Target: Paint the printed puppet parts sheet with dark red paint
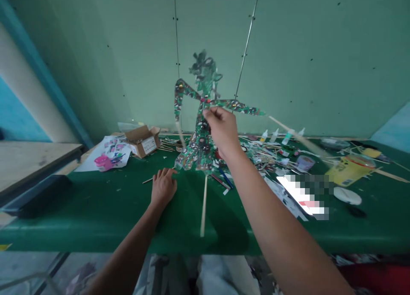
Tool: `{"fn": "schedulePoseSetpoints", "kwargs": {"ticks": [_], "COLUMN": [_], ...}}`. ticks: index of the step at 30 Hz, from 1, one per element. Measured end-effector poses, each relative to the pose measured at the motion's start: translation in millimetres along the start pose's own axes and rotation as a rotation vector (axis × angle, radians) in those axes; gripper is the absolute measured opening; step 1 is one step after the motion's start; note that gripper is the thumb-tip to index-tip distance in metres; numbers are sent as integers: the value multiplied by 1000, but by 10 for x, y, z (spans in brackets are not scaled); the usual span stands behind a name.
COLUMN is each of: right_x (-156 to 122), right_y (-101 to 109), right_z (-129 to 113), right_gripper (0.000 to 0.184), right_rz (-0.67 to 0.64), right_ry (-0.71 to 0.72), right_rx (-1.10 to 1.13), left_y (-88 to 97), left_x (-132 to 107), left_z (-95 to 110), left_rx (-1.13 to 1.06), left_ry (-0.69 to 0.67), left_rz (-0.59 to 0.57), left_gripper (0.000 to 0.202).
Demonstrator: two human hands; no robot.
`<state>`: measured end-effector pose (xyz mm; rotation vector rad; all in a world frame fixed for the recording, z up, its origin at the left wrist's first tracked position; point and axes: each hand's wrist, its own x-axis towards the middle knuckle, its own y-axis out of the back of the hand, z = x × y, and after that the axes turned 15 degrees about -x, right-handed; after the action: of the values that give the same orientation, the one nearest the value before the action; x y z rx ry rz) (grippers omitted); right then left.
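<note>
A flat jointed puppet, patterned in green, brown and white, stands upright above the table. My right hand pinches it at the chest, just below the red shoulder joints. One puppet arm stretches out to the right with a thin rod from its end. The other arm bends downward, also with a rod. A pale stick extends below the puppet's base. My left hand lies on the green tabletop with fingers stretched forward, close to a thin stick and the puppet's lower edge.
An open cardboard box and a pink container sit on the left. Paper scraps, sticks and small glue bottles crowd the back right. A lit phone, a yellow-labelled jar and a white oval object lie on the right.
</note>
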<state>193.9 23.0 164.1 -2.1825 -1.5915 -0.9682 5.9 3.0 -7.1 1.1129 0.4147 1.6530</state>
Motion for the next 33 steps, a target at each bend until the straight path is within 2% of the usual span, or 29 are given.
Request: {"fn": "schedulePoseSetpoints", "kwargs": {"ticks": [2, 5, 9, 11, 14, 19, 22, 26, 30, 33], "right_x": [-22, -74, -145, -194, -287, -450, -545, -637, -676, -661], "right_y": [-70, -125, -157, -165, -139, 42, 153, 200, 155, 147], "right_z": [24, 90, 143, 172, 257, 447, 542, 668, 757, 751], "right_gripper": [28, 18, 6, 5, 9, 25, 31, 34, 33, 32], "right_rz": [-88, -127, -175, -200, -181, -107, -80, -72, -86, -79], "right_ry": [-66, -225, -561, -651, -583, -501, -522, -524, -559, -582], "right_rx": [-14, 32, 349, 432, 352, 233, 197, 179, 208, 237], "left_y": [-17, -28, -19, -8, 17, 66, 78, 66, 65, 73], "left_x": [17, 43, 49, 45, 42, 30, 12, -21, -56, -68], "left_z": [-51, -146, -219, -224, -219, -194, -150, -79, -50, -52], "left_rx": [-51, -174, -348, -419, -512, -674, -749, -777, -704, -587], "left_ry": [32, 93, 155, 165, 178, 178, 152, 92, 39, 31], "left_rz": [33, 97, 176, 207, 276, 382, 320, 136, 29, 2], "left_gripper": [20, 18, 20, 17, 14, 27, 30, 39, 41, 38]}}
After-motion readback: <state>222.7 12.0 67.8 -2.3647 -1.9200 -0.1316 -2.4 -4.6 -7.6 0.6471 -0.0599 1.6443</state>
